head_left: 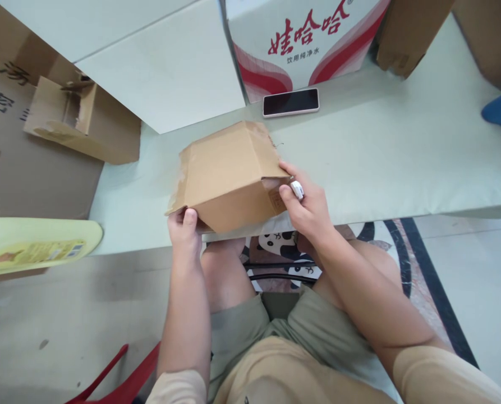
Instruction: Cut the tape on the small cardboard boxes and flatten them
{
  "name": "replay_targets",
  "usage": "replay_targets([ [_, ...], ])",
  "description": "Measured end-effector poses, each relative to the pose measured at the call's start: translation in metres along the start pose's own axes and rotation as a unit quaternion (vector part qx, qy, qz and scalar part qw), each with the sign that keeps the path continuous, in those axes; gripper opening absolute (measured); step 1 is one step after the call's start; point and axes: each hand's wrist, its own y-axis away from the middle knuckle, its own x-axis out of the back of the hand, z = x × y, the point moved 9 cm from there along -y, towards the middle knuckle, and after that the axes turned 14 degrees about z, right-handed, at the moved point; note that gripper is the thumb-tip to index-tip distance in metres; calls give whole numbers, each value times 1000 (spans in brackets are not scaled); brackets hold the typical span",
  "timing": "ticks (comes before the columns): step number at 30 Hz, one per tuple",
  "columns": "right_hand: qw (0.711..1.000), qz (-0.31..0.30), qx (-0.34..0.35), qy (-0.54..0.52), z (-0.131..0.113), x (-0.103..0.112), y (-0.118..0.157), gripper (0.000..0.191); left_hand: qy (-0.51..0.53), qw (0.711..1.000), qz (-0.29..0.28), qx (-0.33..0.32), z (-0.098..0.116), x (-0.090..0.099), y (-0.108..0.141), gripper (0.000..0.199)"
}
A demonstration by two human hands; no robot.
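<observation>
Left grip (184, 227) clamps the cardboard box (227, 168) at 7 o'clock, right grip (309, 205) at 4 o'clock; the box is at the 6 o'clock edge of the bench (401, 157), phone (291, 102) at its 1 o'clock

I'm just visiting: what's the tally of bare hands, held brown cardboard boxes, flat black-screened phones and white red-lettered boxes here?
Left hand and right hand, both bare: 2
Held brown cardboard box: 1
Flat black-screened phone: 1
White red-lettered box: 1
Total: 5
</observation>
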Motion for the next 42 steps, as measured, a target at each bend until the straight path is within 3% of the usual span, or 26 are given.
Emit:
replay_targets([
  [9, 1000, -6, -7, 10, 7, -2, -2, 51, -82, 995, 58, -2, 0, 18, 3, 67],
  [18, 999, -4, -33, -2, 13, 1, -5, 51, -109, 993, 48, -20, 8, 18, -4, 55],
  [21, 999, -18, -36, 0, 14, -2, -4, 54, -87, 995, 56, 6, 5, 19, -6, 58],
  [26, 999, -2, -43, 13, 19, 2, -7, 54, -55, 996, 6, 73, -4, 4, 6, 59],
  [30, 1000, -6, -30, 3, 19, 0, -8, 53, -46, 997, 41, 49, 2, 7, 5, 58],
  [34, 998, 51, 20, 6, 12, 7, -10, 48, -9, 998, 62, 25, 11, 11, -4, 62],
  [38, 995, 92, -9, 39, 25, 14, -12, 45, -10, 998, 65, 12, 16, 10, -7, 65],
  [42, 997, 56, -35, 29, 30, 7, -13, 45, -17, 998, 57, 37, 9, 4, -1, 64],
])
